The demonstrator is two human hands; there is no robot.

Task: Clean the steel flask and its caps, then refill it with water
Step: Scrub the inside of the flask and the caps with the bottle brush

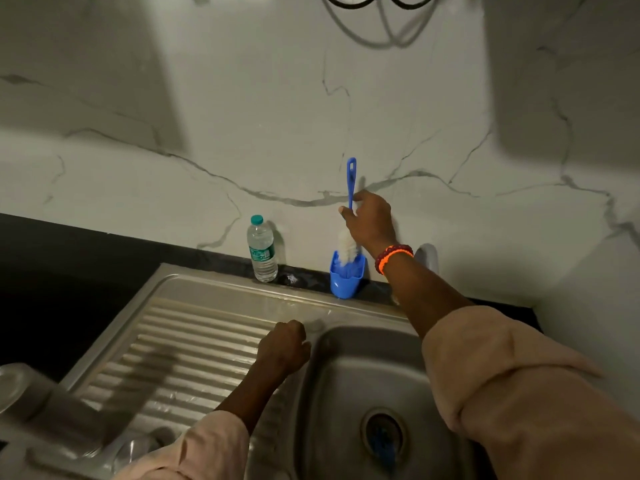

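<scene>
At centre frame our right hand point(369, 221) pinches the bottle brush point(350, 216) by its stiff, light blue handle, bristles in the blue holder point(346, 277). Our left hand point(285, 346) rests fisted, empty (apparently). The flask, lower left, is too blurred to confirm.

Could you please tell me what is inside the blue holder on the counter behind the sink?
The white bristle end of the bottle brush sits in the blue holder, its blue handle gripped by the right hand. The holder's bottom is hidden.
</scene>
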